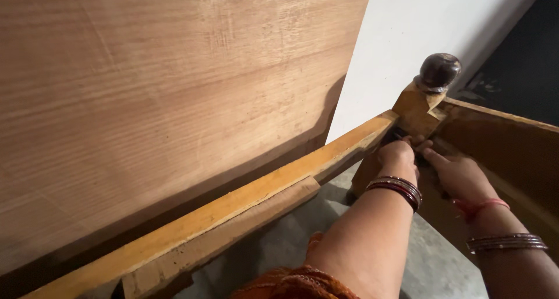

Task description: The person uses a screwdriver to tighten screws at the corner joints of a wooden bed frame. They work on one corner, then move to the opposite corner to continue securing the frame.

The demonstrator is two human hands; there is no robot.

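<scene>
The fingertips of both hands, left point(397, 154) and right point(460, 174), are concealed at the joint below the corner post point(417, 110); any item gripped there cannot be identified. The small dark part point(396, 134) at that joint is too small to identify. The plywood panel point(163, 101) is cropped by the top and left edges. The side rail point(233, 209) exits at the lower left. The orange cloth point(294, 284) is cut off at the bottom edge.

Big plywood panel point(163, 101) fills your view from 9 to 12 o'clock, grain running across, leaning upright. White wall point(419, 25) at 1 o'clock. Dark opening point(524, 66) at 2 o'clock. Grey concrete floor point(431, 264) at 6 o'clock. Light warm, dim; shadow along panel's lower edge.
</scene>
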